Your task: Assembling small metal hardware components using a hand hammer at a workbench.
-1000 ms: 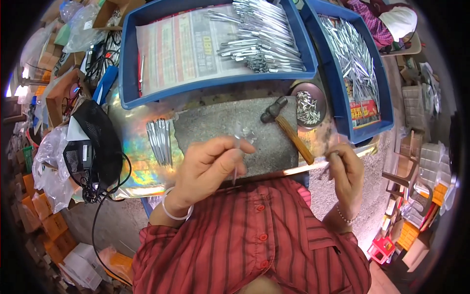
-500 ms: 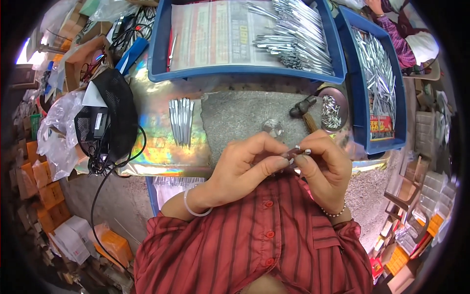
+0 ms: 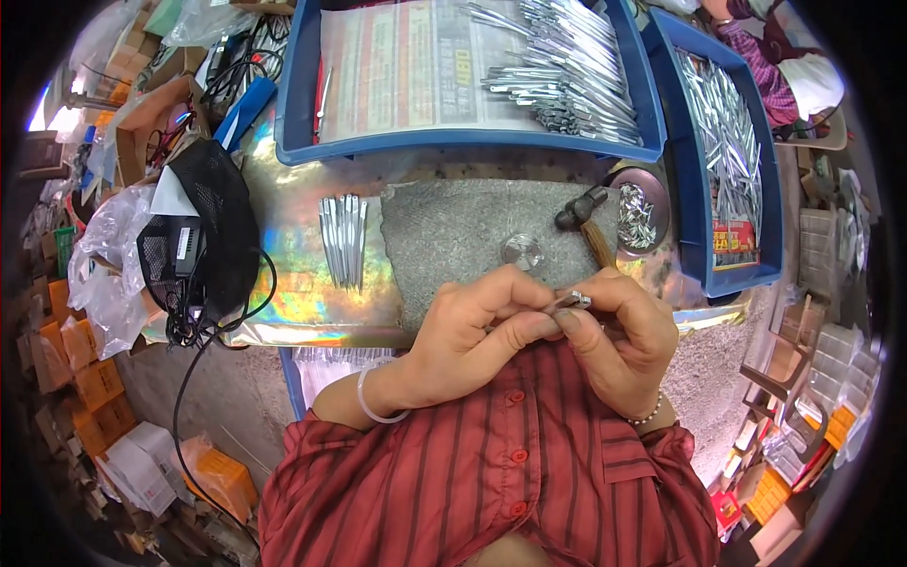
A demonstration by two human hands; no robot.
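Note:
My left hand [image 3: 480, 329] and my right hand [image 3: 624, 342] meet in front of my chest, above the near edge of the bench. Thumb and fingers of both are pinched on slim metal pieces [image 3: 578, 300], whose bright squared ends show between the fingertips; the rest is hidden by my fingers. Beyond my hands lies a grey stone-like slab [image 3: 453, 227], with a small clear round disc [image 3: 522, 250] on it. A hammer [image 3: 590, 222] with a dark head and wooden handle rests at the slab's right side. Left of the slab, several tapered silver strips [image 3: 344, 241] lie side by side.
A round dish [image 3: 652, 189] of small silver parts sits right of the hammer. Blue trays [image 3: 378, 149] [image 3: 697, 189] of metal strips stand behind and at right. A black mesh bag [image 3: 213, 217] with cables is at left. Another person's sleeve [image 3: 770, 85] shows far right.
The metal ends, apart and angled half a second ago, now lie close together. My right fingers have shifted slightly down and in toward the left hand.

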